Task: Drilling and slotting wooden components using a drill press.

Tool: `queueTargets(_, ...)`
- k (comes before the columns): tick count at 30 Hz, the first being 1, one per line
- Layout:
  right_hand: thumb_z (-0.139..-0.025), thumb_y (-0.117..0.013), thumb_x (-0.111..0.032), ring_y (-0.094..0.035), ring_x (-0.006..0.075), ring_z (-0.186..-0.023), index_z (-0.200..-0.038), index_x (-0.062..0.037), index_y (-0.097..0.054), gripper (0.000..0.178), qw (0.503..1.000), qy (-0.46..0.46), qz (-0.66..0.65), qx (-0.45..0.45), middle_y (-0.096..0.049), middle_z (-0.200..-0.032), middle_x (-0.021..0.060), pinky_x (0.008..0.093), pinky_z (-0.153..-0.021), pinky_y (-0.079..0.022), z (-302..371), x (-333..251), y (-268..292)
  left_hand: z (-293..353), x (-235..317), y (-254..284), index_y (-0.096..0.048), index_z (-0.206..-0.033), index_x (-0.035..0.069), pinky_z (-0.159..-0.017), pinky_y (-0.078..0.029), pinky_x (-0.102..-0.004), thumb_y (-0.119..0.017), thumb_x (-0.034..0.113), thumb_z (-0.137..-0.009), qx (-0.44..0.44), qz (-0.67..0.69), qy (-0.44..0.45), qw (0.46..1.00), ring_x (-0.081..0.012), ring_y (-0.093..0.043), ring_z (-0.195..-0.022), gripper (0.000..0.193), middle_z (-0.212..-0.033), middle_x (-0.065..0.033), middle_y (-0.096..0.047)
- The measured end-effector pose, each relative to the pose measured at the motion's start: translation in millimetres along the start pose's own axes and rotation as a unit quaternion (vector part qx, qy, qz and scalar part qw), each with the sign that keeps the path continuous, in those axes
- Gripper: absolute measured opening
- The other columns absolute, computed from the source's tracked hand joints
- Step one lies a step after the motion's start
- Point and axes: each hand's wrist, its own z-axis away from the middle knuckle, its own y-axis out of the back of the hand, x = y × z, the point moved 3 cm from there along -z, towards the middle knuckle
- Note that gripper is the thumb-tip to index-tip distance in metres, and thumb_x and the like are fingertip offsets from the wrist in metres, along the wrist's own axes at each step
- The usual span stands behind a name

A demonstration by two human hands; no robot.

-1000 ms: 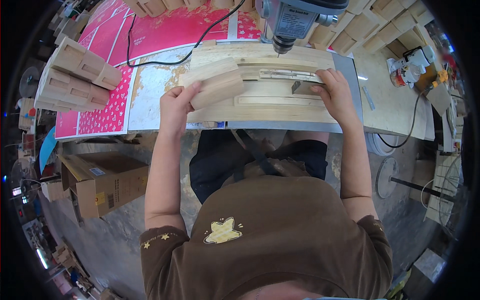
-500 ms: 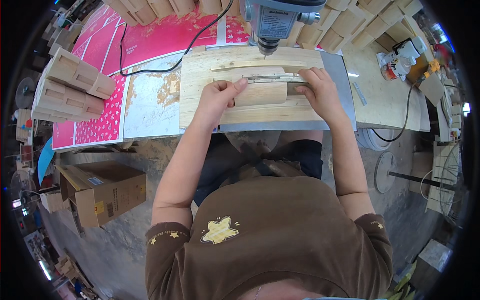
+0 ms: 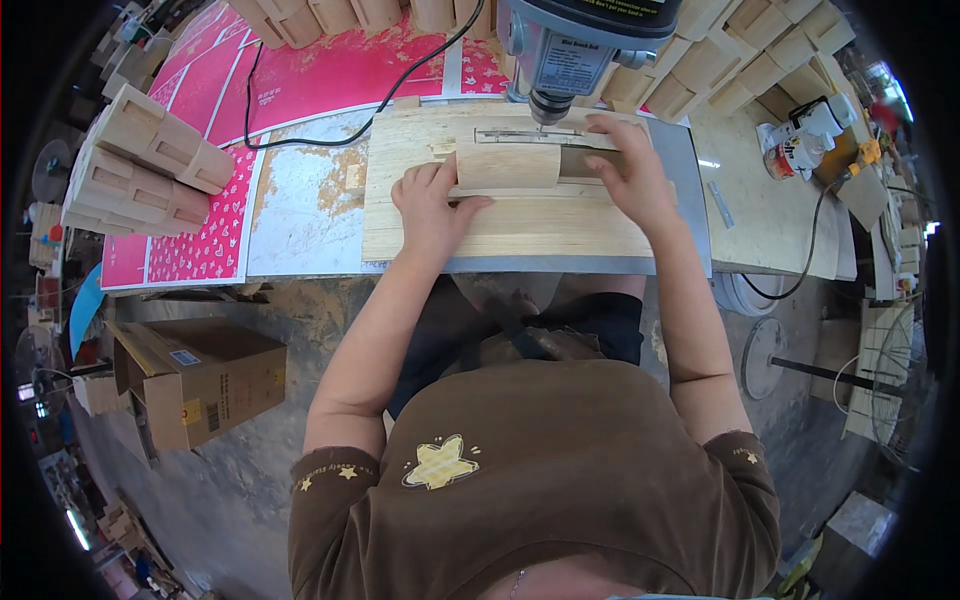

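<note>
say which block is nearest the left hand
The lone block on the board, between left hand and right hand; others sit far left or along the back.

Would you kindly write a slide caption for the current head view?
Left hand at one end of a wooden block, right hand near the other, by a bench drill.

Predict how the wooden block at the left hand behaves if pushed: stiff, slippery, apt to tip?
The wooden block is probably stiff: its edges look straight. Its bare, matte surface suggests decent grip. Tipping seems unlikely, as it lies lengthwise on the wooden board, with the left hand at one end.
</note>
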Motion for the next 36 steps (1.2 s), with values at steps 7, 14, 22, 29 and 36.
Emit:
queueTargets(7, -0.085, -0.060, -0.006, -0.053, 0.0143, -0.092, -0.118, -0.0035, -0.049, 0.036, 0.952, 0.101, -0.162, 0.239, -0.056, -0.098, 0.0058, 0.0275, -0.083, -0.043, -64, -25, 76, 3, -6, 3, -0.058, -0.115, 0.010, -0.080, -0.028, -0.0377, -0.077, 0.033, -0.060, -0.017, 0.004, 0.013, 1.000, -0.0205, -0.048, -0.086, 0.062, -0.081, 0.0001, -0.054)
queueTargets(14, -0.091, -0.048, -0.019, -0.055, 0.0129, -0.069, -0.091, 0.0008, -0.062, 0.024, 0.984, 0.035, 0.004, 0.172, -0.057, -0.070, 0.0089, 0.0285, -0.063, -0.044, -144, -77, 113, -3, 3, 1, -0.059, -0.113, 0.011, -0.077, -0.028, -0.0374, -0.076, 0.035, -0.061, -0.013, -0.022, -0.010, 1.000, -0.0202, -0.047, -0.083, 0.060, -0.079, 0.0004, -0.054)
queueTargets(22, -0.092, -0.051, -0.011, -0.039, 0.0053, -0.056, -0.087, 0.0022, -0.063, 0.019, 0.976, 0.048, 0.081, 0.197, -0.043, -0.060, -0.0018, 0.0208, -0.051, -0.030, -30, -99, 87, 0, -2, 2, -0.059, -0.114, 0.011, -0.076, -0.028, -0.0372, -0.076, 0.035, -0.061, -0.010, -0.021, -0.002, 1.000, -0.0195, -0.048, -0.081, 0.060, -0.077, 0.0005, -0.052)
queueTargets(29, -0.083, -0.058, -0.004, -0.052, 0.0232, -0.062, -0.089, -0.0019, -0.062, 0.008, 0.977, 0.019, -0.007, 0.210, -0.055, -0.068, 0.0083, 0.0323, -0.060, -0.039, 12, -47, 20, -2, -1, 1, -0.059, -0.114, 0.011, -0.076, -0.029, -0.0365, -0.077, 0.034, -0.060, -0.006, -0.010, -0.009, 1.000, -0.0194, -0.048, -0.080, 0.061, -0.077, 0.0005, -0.052)
queueTargets(36, -0.088, -0.049, -0.004, -0.050, 0.0153, -0.059, -0.087, 0.0018, -0.061, 0.013, 0.954, 0.176, 0.045, 0.240, -0.053, -0.067, 0.0073, 0.0254, -0.056, -0.039, 1, -54, 48, -1, 0, -1, -0.059, -0.113, 0.011, -0.076, -0.029, -0.0370, -0.078, 0.033, -0.059, -0.011, -0.015, -0.002, 1.000, -0.0200, -0.048, -0.080, 0.062, -0.078, 0.0005, -0.053)
